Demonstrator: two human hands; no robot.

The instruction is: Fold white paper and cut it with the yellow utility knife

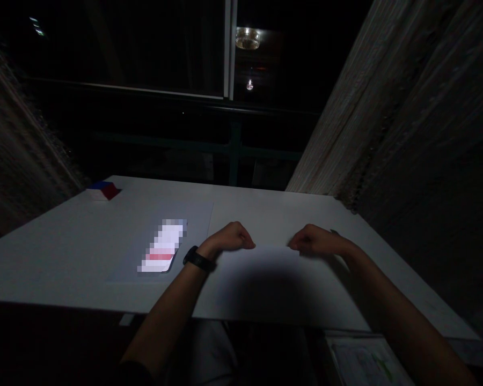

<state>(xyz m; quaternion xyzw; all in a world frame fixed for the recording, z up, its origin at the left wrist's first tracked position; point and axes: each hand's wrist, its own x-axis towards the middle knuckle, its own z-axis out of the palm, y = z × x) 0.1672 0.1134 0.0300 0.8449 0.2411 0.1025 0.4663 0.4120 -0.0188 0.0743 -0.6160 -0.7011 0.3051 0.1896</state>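
Note:
A sheet of white paper [265, 260] lies at the middle of the table, its near part in dark shadow. My left hand [235, 236], with a black watch [199, 259] on the wrist, is closed in a pinch on the paper's far edge near the left corner. At the far right corner, the fingers of my right hand [312, 239] pinch the same sheet. To the left of my left hand, a lit phone [163, 247] with a blurred screen rests on a second white sheet [199, 225].
A small blue, red and white block [103, 191] sits at the far left of the white table [265, 206]. Curtains [338, 96] hang on both sides of a dark window. Below the table's near edge at right is a box-like thing [362, 356], dimly seen.

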